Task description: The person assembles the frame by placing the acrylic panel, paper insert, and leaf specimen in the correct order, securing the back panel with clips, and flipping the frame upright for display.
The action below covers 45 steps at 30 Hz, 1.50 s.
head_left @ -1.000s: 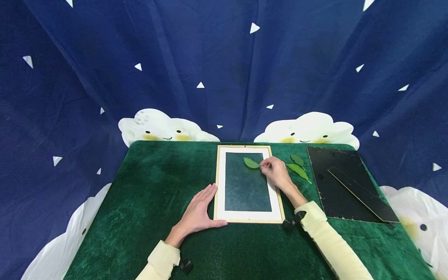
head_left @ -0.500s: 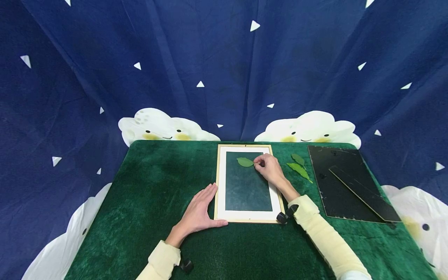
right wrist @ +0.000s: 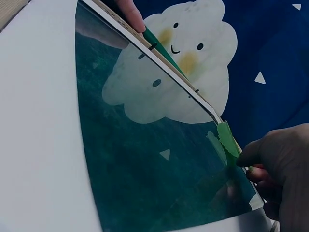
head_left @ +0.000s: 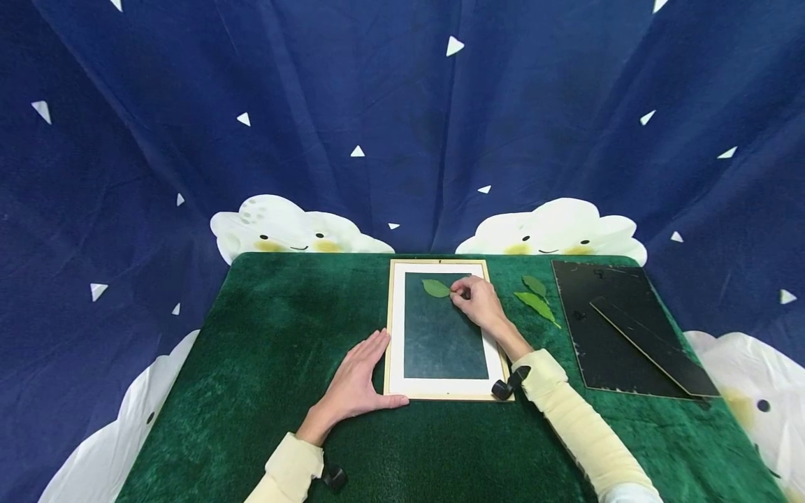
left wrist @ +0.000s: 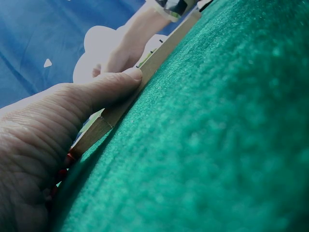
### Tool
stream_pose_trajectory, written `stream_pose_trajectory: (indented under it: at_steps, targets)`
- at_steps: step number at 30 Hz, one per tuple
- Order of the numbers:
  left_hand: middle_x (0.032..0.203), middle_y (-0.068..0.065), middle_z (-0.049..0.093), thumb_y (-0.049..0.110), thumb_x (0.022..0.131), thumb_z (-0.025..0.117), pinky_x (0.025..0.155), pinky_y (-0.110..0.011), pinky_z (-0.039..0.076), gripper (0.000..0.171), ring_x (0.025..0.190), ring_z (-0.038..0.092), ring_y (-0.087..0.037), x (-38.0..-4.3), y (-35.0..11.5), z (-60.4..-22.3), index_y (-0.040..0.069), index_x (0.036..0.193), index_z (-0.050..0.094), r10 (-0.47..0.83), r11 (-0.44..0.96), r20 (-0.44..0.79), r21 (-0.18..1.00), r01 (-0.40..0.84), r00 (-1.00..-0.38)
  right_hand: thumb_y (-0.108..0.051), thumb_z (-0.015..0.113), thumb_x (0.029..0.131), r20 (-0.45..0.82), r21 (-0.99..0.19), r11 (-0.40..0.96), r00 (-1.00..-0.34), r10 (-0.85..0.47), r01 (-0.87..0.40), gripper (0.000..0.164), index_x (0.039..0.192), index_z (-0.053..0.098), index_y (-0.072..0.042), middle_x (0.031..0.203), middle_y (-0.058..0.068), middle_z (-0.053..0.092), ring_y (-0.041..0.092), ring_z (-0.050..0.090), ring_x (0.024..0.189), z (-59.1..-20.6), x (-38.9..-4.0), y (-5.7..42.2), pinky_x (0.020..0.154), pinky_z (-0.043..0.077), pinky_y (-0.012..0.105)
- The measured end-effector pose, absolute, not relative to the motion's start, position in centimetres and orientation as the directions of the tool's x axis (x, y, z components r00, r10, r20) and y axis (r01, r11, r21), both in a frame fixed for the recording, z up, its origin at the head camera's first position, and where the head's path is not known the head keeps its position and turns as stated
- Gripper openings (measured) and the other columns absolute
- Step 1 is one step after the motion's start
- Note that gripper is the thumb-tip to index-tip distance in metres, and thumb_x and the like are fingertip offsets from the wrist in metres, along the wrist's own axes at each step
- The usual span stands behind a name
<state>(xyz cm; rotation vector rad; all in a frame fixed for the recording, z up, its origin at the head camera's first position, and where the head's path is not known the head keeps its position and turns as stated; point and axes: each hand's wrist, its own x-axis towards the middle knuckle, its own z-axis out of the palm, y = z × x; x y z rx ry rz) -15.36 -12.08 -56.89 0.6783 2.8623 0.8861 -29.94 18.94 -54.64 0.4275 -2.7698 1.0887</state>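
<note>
A wooden picture frame (head_left: pixel 387 328) with a white mat and a glass middle lies on the green cloth in the head view. Spread around its near left corner is my left hand (head_left: pixel 353 381), fingers straight against the left side and thumb on the near edge. In the left wrist view that thumb (left wrist: pixel 113 88) presses the frame's wooden edge (left wrist: pixel 145 75). My right hand (head_left: pixel 481 304) pinches a green leaf (head_left: pixel 435 288) by its stem end, over the upper part of the glass. The right wrist view shows the leaf (right wrist: pixel 226 137) tilted close over the glass, with its reflection beside it.
Two more green leaves (head_left: pixel 537 307) lie right of the frame. Farther right is a black backing board (head_left: pixel 569 335) with its stand leg (head_left: pixel 654 349) attached. The table (head_left: pixel 270 314) ends at a blue curtain (head_left: pixel 302 105) with clouds and triangles.
My right hand has moved left with the leaf, from the frame's right side to over the glass, and slightly upward. The left hand keeps its place on the corner.
</note>
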Motion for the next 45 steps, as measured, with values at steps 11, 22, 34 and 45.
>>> stream_pose_trajectory:
  at_steps: [11,22,34,45]
  targets:
    - [0.173,-0.002,0.022,0.081,0.073,0.076,0.127,-0.054,0.02,0.128,0.161,0.017,-0.02,-15.2,-12.1,-57.2,0.011,0.167,0.024,0.421,0.743,0.063,0.549,0.384,-0.905,-0.009,0.075,0.093,0.252,-0.674,0.669,-0.949,-0.19,-0.313,0.016,0.108,0.076,-0.001,0.094,0.009,0.069,0.024,0.062,0.084,-54.5,-28.9,19.9,0.077,0.05,0.039]
    - [0.172,-0.006,0.026,0.078,0.073,0.077,0.126,-0.055,0.022,0.127,0.16,0.021,-0.025,-15.2,-12.0,-57.0,0.008,0.166,0.027,0.427,0.728,0.094,0.553,0.404,-0.899,-0.008,0.073,0.095,0.332,-0.665,0.67,-0.934,-0.13,-0.33,0.018,0.111,0.075,0.0,0.091,0.01,0.067,0.021,0.059,0.075,-54.9,-27.5,22.5,0.068,0.047,0.035]
    - [0.172,-0.007,0.025,0.078,0.073,0.078,0.126,-0.055,0.02,0.127,0.16,0.02,-0.024,-15.3,-12.1,-56.8,0.008,0.166,0.026,0.426,0.73,0.088,0.554,0.4,-0.9,-0.007,0.074,0.093,0.395,-0.614,0.721,-0.916,-0.073,-0.322,0.014,0.105,0.075,-0.001,0.089,0.01,0.066,0.021,0.057,0.075,-55.0,-26.4,25.9,0.069,0.044,0.036]
    - [0.173,-0.005,0.022,0.079,0.073,0.077,0.127,-0.053,0.019,0.127,0.161,0.018,-0.023,-15.3,-12.0,-56.9,0.009,0.166,0.024,0.43,0.739,0.075,0.543,0.398,-0.9,-0.008,0.075,0.093,0.402,-0.534,0.798,-0.914,-0.052,-0.28,0.021,0.112,0.074,0.002,0.092,0.012,0.063,0.026,0.055,0.076,-54.6,-24.4,29.0,0.067,0.041,0.04]
